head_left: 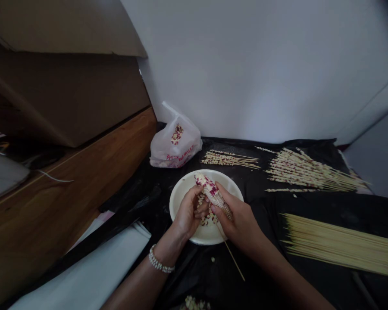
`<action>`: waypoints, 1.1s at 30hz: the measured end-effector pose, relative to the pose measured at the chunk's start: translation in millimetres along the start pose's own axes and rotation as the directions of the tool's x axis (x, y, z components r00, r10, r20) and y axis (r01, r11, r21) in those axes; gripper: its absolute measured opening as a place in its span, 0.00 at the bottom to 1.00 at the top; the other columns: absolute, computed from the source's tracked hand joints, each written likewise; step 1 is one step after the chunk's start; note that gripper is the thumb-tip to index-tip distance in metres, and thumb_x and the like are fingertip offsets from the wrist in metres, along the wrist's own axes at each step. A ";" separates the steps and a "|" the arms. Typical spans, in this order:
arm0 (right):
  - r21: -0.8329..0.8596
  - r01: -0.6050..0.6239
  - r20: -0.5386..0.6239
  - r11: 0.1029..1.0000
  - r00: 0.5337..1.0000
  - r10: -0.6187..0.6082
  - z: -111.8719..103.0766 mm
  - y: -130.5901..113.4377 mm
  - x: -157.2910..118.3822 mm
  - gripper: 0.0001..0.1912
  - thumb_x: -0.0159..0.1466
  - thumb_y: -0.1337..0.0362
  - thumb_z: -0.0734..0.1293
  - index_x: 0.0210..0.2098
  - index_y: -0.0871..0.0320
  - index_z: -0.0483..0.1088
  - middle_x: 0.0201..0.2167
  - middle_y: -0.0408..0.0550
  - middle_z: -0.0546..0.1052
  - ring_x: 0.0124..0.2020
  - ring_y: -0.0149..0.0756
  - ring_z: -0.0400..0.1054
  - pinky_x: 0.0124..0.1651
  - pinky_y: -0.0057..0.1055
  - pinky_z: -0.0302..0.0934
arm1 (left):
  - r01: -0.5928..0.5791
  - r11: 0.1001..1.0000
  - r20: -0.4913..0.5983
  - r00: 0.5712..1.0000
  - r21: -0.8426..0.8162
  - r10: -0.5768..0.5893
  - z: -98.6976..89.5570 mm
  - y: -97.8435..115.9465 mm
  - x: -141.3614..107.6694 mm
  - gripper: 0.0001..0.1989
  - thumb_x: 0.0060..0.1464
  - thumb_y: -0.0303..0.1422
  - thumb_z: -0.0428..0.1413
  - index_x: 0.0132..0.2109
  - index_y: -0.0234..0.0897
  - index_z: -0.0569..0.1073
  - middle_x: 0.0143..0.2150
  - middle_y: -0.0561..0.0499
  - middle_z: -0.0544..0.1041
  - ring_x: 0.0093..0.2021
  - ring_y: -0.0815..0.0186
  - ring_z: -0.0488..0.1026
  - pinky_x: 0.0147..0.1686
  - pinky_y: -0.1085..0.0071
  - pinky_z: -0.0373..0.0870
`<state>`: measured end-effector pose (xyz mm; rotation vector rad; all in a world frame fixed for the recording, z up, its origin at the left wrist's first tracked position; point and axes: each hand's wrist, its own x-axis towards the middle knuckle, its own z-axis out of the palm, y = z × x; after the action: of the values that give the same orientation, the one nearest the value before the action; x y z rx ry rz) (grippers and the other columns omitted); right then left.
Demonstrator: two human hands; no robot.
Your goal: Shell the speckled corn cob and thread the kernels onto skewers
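Cob: above the bowl; we judge it partly stripped, coloured kernels remaining.
Hands: left hand and right hand both grip the cob.
Loaded skewers: done, near the black sheet's far edge.
Bare skewers: unfilled, toward its right edge.

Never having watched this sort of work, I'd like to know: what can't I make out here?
All in the head view:
Corn cob: partly covered by the right fingers.
Single skewer: upper end lost among fingers and kernels.
Plastic bag: most contents veiled by cloudy plastic.
Bundle of plain skewers: one end cut off by the right edge.
Pale clump: cut off by the bottom edge.
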<state>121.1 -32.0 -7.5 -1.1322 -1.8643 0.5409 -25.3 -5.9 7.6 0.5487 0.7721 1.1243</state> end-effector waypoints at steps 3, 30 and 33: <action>-0.036 0.010 0.024 0.999 1.000 -0.009 1.3 1.3 -1.9 0.31 0.67 0.66 0.61 0.69 0.57 0.57 0.58 0.58 0.75 0.58 0.52 0.70 0.58 0.54 0.67 | 0.013 1.000 -0.022 1.000 0.003 -0.013 0.3 0.7 0.6 0.12 0.48 0.37 0.59 0.31 0.36 0.64 0.18 0.62 0.58 0.15 0.80 0.45 0.14 0.81 0.42; -0.086 -0.036 0.122 0.996 0.991 0.047 2.0 1.3 -4.5 0.30 0.70 0.65 0.59 0.69 0.67 0.55 0.55 0.67 0.75 0.56 0.53 0.72 0.58 0.53 0.67 | 0.009 0.996 -0.080 0.997 0.085 -0.002 2.1 0.4 0.3 0.11 0.41 0.35 0.56 0.31 0.38 0.62 0.18 0.62 0.58 0.16 0.78 0.46 0.16 0.79 0.40; -0.051 0.013 0.087 0.999 0.996 -0.009 2.3 1.3 -3.6 0.29 0.69 0.65 0.59 0.67 0.72 0.57 0.54 0.69 0.76 0.57 0.53 0.71 0.58 0.51 0.67 | -0.023 0.990 -0.112 0.993 0.142 0.040 2.6 -3.0 0.4 0.11 0.36 0.28 0.54 0.32 0.38 0.62 0.16 0.64 0.55 0.15 0.78 0.44 0.16 0.79 0.40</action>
<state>120.5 -34.4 -11.3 -1.1473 -1.9679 0.5465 -21.4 -6.6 6.9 0.6202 0.9508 1.1437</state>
